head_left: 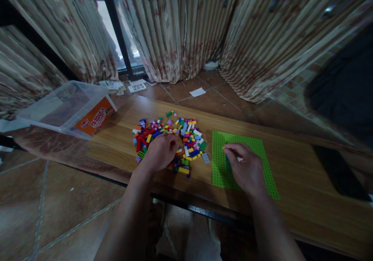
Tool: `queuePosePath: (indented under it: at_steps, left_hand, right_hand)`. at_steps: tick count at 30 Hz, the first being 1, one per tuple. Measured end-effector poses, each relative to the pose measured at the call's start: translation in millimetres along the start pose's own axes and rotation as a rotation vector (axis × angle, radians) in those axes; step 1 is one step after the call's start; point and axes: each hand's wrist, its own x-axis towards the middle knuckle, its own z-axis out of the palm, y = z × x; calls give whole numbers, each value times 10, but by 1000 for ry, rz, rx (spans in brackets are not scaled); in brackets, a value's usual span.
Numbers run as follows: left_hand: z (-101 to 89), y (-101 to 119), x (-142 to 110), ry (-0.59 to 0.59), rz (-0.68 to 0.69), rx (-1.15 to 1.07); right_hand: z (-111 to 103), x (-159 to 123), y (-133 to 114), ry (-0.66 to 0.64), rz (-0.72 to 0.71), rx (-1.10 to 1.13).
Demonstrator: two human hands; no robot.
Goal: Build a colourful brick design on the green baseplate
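Note:
My right hand (246,166) is over the green baseplate (218,171), with thumb and forefinger pinched on a small yellow brick (224,148). Beneath that hand a bit of blue and a bit of white show on the plate, mostly covered by the fingers. My left hand (163,150) reaches into the pile of loose, many-coloured bricks (192,138). Its fingers are curled with the tips together, and whatever they touch is hidden. A grey flat brick (205,157) lies between the pile and the baseplate.
On the wooden table (116,136), a clear plastic bin (67,117) with an orange label stands at the left end. A dark flat object (340,173) lies at the right. Papers (136,87) rest on the tiled floor beyond, before long curtains (175,32).

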Motion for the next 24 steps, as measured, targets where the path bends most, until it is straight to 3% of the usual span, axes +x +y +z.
queuePosePath:
  at_steps: [2,5,9,16,24]
  left_hand:
    - [4,-5,2,1,-8,-4]
    - [7,-6,10,-5,-15,-20]
    - [13,-8,23,-15,-15,-19]
    - [5,1,25,-25,-22,19]
    - [-25,32,28,-25,-25,30]
  right_hand:
    - [-126,18,174,134,97,-44]
    - [-257,22,403,201,214,-153]
    - [-271,25,537,140,246,-223]
    - [-159,79,532,62,188,-217]
    - [-177,78,577,18,145,-212]
